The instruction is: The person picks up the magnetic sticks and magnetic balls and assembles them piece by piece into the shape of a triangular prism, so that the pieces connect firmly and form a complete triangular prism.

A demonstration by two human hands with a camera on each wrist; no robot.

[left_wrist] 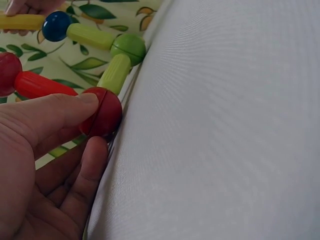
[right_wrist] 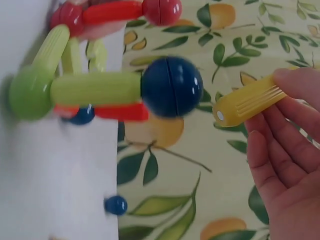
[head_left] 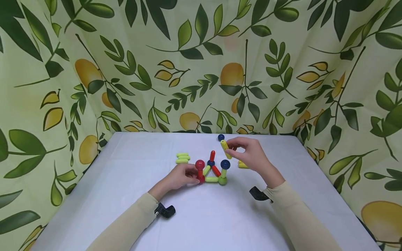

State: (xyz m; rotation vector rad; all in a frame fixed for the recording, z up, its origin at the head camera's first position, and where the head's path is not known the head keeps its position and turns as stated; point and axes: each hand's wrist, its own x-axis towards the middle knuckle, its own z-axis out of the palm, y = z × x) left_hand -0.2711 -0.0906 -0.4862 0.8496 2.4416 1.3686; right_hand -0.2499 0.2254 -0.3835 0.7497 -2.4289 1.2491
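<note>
My left hand (head_left: 179, 176) pinches the lower red ball (left_wrist: 109, 114) of a ball-and-rod frame standing on the table. Above that ball, an upright red rod (left_wrist: 42, 86) carries another red ball (head_left: 199, 164). A light green rod (head_left: 211, 179) joins the lower red ball to a green ball (head_left: 222, 180), whose upright rod (right_wrist: 97, 88) bears a blue ball (right_wrist: 172, 86). My right hand (head_left: 249, 153) holds a yellow rod (right_wrist: 250, 102) by one end. The rod's free end is close to that blue ball, with a small gap in the right wrist view.
At the frame's rear corner, a blue ball (head_left: 210, 163) bears an upright red rod (head_left: 212, 155). Light green rods (head_left: 183, 158) lie to the left, and yellow rods (head_left: 243, 165) partly behind my right hand. A loose blue ball (head_left: 221, 137) sits near the table's back edge.
</note>
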